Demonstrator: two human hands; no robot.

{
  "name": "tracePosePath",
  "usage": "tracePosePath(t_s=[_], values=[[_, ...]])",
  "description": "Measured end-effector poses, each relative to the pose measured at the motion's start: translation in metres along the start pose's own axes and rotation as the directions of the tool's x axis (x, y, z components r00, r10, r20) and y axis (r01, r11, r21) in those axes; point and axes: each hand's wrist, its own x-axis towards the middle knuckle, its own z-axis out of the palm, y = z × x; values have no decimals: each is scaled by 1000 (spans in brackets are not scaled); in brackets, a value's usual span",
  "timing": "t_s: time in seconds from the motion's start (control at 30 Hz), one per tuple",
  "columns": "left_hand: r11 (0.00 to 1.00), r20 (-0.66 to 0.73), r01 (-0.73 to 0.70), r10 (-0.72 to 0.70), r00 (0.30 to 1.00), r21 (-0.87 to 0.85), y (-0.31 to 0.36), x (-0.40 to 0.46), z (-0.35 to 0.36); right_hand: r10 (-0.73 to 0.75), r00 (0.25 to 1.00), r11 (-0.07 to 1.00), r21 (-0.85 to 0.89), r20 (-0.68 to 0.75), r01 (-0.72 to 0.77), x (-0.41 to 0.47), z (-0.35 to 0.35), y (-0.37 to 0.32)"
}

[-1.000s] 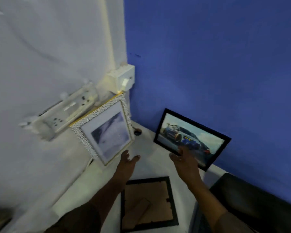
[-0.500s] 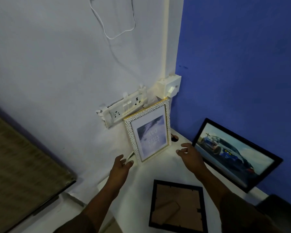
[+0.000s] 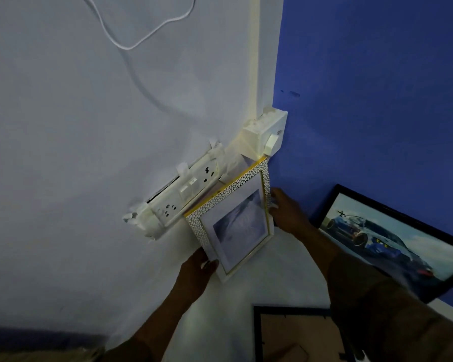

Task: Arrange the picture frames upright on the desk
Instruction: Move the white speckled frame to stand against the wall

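2 hands, left hand and right hand, now pinch the white frame's edges, previously apart.

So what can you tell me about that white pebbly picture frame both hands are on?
The white frame is a portrait rectangle with a pebble-textured border, a thin gold edge along its top and inner rim, and a pale mat around a blurry greyish picture. It stands tilted in the corner of the white desk, its top close to the switch box and socket strip. The left hand holds its lower left edge; the right hand holds its right side.
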Motion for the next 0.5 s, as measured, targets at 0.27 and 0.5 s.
tracePosePath(t_s=[0.27,0.5], values=[[980,-104,-162,174,979,114,-3,-7,-6,3,1000,996,91,-18,-1,-16,0,9],[928,-258,-357,320,912,-110,28,-55,-13,59,997,900,434,-53,-30,-85,-18,27]])
